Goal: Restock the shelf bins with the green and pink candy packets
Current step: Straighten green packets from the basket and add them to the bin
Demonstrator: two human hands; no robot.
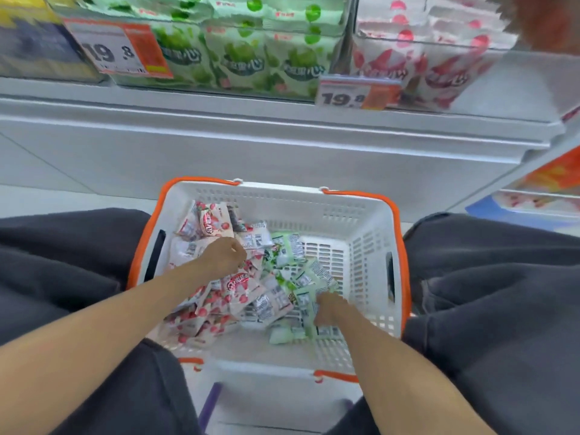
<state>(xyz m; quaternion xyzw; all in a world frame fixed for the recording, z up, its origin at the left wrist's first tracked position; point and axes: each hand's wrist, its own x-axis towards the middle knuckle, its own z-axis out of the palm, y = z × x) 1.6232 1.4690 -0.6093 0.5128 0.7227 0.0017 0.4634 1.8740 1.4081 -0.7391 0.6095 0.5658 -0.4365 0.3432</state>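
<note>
A white basket with orange rim (351, 211) stands between my knees, holding a heap of pink candy packets (216, 219) on its left and green candy packets (290, 246) on its right. My left hand (221, 255) is down in the pink heap with fingers curled; whether it grips a packet is hidden. My right hand (328, 309) reaches into the green packets, fingers buried among them. Above, on the shelf, a clear bin of green packets (244, 54) stands next to a clear bin of pink packets (433, 48).
Two price tags reading 19.8 (116, 51) (354, 92) hang on the bin fronts. A bin of yellow and blue goods (34, 42) is at far left. The white shelf ledge (282, 127) juts out above the basket. My dark-trousered knees (502, 277) flank it.
</note>
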